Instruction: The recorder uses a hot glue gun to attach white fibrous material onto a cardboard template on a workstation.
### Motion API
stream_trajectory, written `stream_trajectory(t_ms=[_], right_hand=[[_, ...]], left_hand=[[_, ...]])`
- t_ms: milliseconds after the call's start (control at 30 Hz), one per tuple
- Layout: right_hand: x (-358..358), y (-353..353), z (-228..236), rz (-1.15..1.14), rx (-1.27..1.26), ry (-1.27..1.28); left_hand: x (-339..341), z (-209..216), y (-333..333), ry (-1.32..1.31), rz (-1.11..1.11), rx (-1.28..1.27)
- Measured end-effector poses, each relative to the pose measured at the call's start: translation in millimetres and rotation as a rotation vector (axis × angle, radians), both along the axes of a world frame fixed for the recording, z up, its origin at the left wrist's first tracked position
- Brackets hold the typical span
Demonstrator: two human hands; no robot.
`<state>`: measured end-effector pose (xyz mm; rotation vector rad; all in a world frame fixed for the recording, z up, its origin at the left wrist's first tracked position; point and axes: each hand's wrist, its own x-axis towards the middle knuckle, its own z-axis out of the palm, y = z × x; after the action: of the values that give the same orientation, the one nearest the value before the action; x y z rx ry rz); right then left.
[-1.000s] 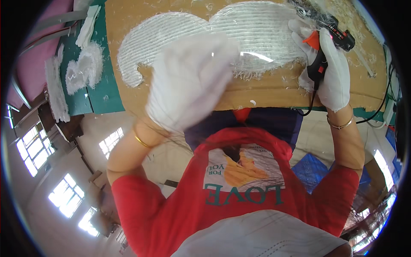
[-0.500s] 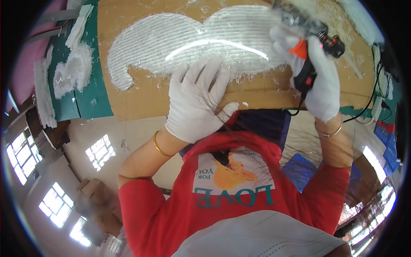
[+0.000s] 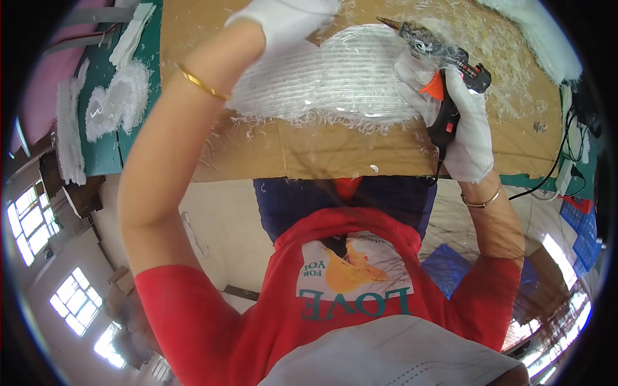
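Note:
In my gloved right hand (image 3: 471, 132) is a black glue gun (image 3: 444, 122) with an orange trigger, its nozzle tilted to the upper left over the board. Strands of white fluff cling to the gun. Under it lies a white ribbed, fringed fabric piece (image 3: 347, 77) with a curved upper edge. My gloved left hand (image 3: 286, 22) reaches across that piece to the top edge of the picture. Its fingers are blurred and partly cut off, and my forearm hides the left part of the fabric.
Brown cardboard (image 3: 302, 151) covers the green table (image 3: 104, 157). Loose fibres (image 3: 508, 71) lie scattered at right, with white plush (image 3: 537, 32) beyond. White fluffy scraps (image 3: 119, 100) and strips sit at left. A black cord (image 3: 544, 183) runs toward a power strip (image 3: 565, 177) at the right edge.
My left hand has lifted off the fabric's lower edge and moved far up and away. My right hand with the glue gun has shifted slightly left. The bright arc on the fabric no longer shows.

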<state>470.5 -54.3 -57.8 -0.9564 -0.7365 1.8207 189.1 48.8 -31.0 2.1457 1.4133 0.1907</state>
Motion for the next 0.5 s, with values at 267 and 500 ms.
stream_trajectory(t_ms=[267, 500], right_hand=[[1.3, -1.3, -3.2, -0.028, -0.011, 0.072], [4.1, -1.7, -3.4, -0.028, -0.016, 0.094]], left_hand=[[38.0, 16.4, 21.7, -0.088, 0.458, -0.642], [52.7, 31.4, -41.9, 0.014, 0.216, -0.412]])
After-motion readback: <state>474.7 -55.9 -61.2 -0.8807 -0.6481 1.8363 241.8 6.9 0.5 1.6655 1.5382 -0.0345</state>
